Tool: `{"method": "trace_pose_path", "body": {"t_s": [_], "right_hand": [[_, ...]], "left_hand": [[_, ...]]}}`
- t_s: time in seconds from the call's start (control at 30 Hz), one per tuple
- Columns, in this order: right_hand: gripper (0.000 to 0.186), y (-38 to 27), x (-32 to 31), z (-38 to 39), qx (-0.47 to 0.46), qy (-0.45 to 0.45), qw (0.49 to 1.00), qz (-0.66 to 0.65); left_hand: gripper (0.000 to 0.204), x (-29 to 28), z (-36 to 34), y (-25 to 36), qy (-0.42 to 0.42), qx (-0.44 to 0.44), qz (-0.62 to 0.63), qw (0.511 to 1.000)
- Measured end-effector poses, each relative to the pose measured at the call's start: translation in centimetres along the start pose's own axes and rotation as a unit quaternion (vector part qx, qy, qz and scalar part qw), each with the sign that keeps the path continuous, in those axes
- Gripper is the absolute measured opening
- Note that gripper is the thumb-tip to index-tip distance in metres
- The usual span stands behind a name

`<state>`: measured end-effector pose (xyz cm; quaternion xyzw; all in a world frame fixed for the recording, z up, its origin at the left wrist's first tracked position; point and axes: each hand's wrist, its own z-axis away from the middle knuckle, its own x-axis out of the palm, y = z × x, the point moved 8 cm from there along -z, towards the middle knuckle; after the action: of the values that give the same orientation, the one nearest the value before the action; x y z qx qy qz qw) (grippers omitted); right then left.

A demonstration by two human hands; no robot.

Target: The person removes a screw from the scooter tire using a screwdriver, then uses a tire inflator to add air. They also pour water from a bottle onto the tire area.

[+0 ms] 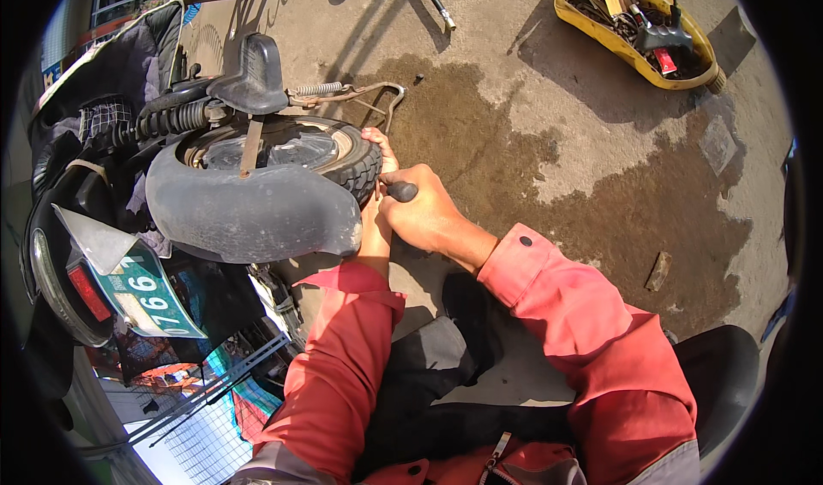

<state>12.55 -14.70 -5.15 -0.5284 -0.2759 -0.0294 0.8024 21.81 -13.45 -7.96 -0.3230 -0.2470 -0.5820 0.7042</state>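
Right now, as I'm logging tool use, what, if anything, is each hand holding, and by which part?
The right hand grips a black-handled tool by the handle. The left hand touches the tire; whether it grips cannot be told.

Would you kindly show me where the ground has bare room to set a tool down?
Dry concrete lies bare between the yellow tub and the damp patch; the damp patch also offers room between the small brownish chunk and the right sleeve. It is crowded at the tire, where the left hand, right hand and dark-handled tool bunch beside the fender.
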Motion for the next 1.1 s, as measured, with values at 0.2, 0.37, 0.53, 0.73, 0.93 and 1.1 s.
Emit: {"method": "trace_pose_path", "body": {"t_s": [0.2,0.37,0.53,0.73,0.93,1.1], "right_hand": [[0.01,3.0,2.0,1.5,0.32,0.04,0.832,-0.452],[0.005,3.4,3.1,1.0,0.303,0.065,0.695,-0.649],[0.002,4.0,3.6,1.6,0.299,0.067,0.713,-0.63],[0.011,2.0,1.2,1.2,-0.033,0.045,0.99,-0.133],[0.053,-0.8,1.2,1.7,-0.113,-0.116,0.932,0.324],[0.056,-1.6,1.7,1.2,-0.119,-0.172,0.895,0.394]], "left_hand": [[0.048,0.1,0.4,-0.1,-0.003,0.005,-0.003,1.0],[0.048,1.0,0.8,0.1,-0.013,0.016,-0.009,1.0],[0.048,1.0,1.0,0.2,-0.016,0.022,-0.017,0.999],[0.048,1.6,1.0,0.1,-0.024,0.024,-0.021,0.999],[0.048,1.3,1.5,0.2,-0.02,0.028,-0.02,0.999],[0.049,1.4,0.7,0.3,-0.019,0.028,-0.018,0.999]]}}
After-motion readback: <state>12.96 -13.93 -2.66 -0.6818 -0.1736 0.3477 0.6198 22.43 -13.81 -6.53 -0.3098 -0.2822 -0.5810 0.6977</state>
